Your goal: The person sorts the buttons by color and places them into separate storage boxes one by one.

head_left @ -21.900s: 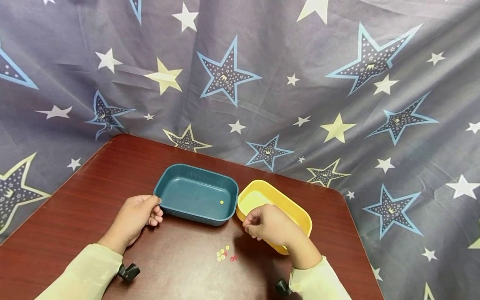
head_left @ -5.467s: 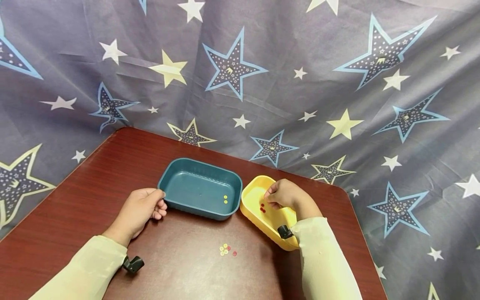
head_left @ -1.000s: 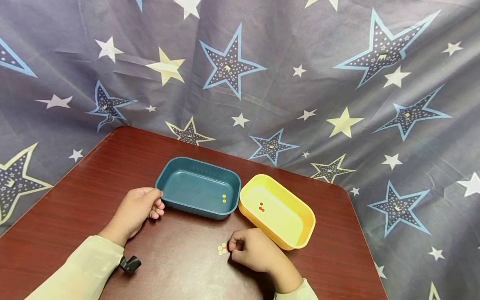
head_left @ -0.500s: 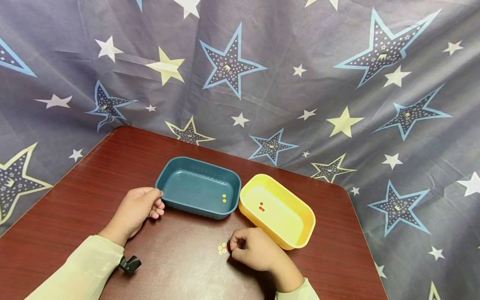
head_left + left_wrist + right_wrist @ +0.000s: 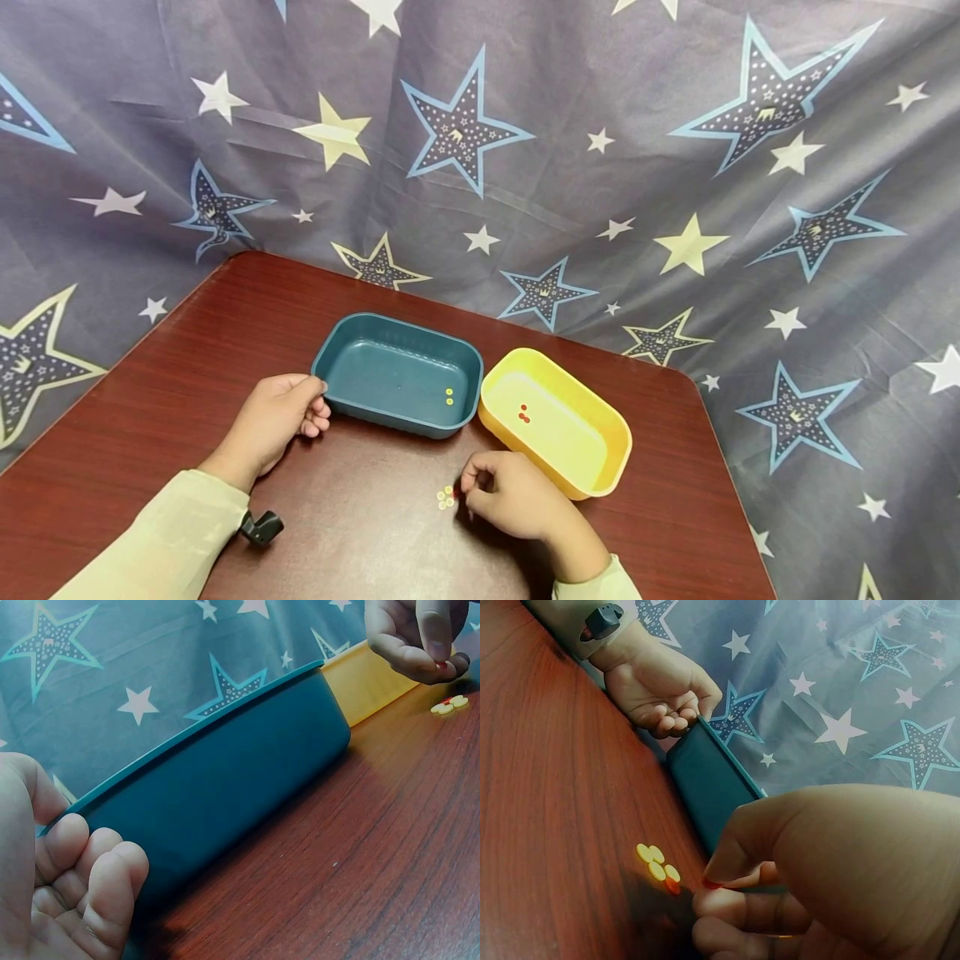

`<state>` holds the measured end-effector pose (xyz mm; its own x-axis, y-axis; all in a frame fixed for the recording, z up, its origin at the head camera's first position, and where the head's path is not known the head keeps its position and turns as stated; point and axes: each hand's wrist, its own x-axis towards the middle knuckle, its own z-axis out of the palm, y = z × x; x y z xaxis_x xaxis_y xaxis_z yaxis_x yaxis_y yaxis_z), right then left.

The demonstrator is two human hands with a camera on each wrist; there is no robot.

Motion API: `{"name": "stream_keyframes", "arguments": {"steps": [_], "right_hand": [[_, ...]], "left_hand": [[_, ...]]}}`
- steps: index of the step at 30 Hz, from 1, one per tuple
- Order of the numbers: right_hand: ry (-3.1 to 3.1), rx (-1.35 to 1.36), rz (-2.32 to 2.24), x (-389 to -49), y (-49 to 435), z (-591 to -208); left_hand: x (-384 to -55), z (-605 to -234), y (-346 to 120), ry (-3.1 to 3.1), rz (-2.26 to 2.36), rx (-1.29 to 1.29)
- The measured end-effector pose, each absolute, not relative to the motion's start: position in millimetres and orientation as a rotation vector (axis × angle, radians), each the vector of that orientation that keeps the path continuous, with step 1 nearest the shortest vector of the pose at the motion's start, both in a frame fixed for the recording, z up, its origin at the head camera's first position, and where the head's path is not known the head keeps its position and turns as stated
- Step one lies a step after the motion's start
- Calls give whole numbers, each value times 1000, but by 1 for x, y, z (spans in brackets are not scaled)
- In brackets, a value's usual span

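Curtain (image 5: 555,108): starred grey cloth behind the table.
Table (image 5: 360,533): red-brown wood; I see both trays and both hands at it.
Blue tray (image 5: 382,383): upright, two yellow discs (image 5: 449,402) on its floor toward the right end.
Yellow tray (image 5: 566,437): upright, just right of the blue one, set at an angle; three red discs (image 5: 523,407) lie inside toward its far left end.
Left hand (image 5: 273,421): I read thumb and forefinger clamped on the blue tray's rim at its left end, other fingers curled toward the palm; forearm comes in from lower left.
Right hand (image 5: 517,497): thumb and fingertips together, pinching a red disc; back of hand upward, fingers pointing left, low in front of the yellow tray. I cannot tell whether it touches the table.
Loose discs: four yellow pieces (image 5: 656,871) clustered on the table, one red piece (image 5: 673,887) beside them, near the right fingertips.
Held disc (image 5: 712,884): red, mostly covered by the pinch.
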<state>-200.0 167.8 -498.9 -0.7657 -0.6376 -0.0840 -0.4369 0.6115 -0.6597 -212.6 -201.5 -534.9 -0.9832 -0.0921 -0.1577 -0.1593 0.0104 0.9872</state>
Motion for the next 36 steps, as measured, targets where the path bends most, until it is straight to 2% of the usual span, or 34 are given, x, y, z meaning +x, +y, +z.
{"name": "stream_keyframes", "arguments": {"steps": [11, 22, 36], "right_hand": [[2531, -793, -967, -202, 169, -491], [2557, -835, -1017, -205, 171, -468], [2507, -694, -1104, -228, 184, -441]], "left_hand": [[-212, -534, -201, 2192, 2167, -277], [-212, -536, -202, 2202, 2164, -261], [-212, -535, -202, 2199, 2168, -262]]}}
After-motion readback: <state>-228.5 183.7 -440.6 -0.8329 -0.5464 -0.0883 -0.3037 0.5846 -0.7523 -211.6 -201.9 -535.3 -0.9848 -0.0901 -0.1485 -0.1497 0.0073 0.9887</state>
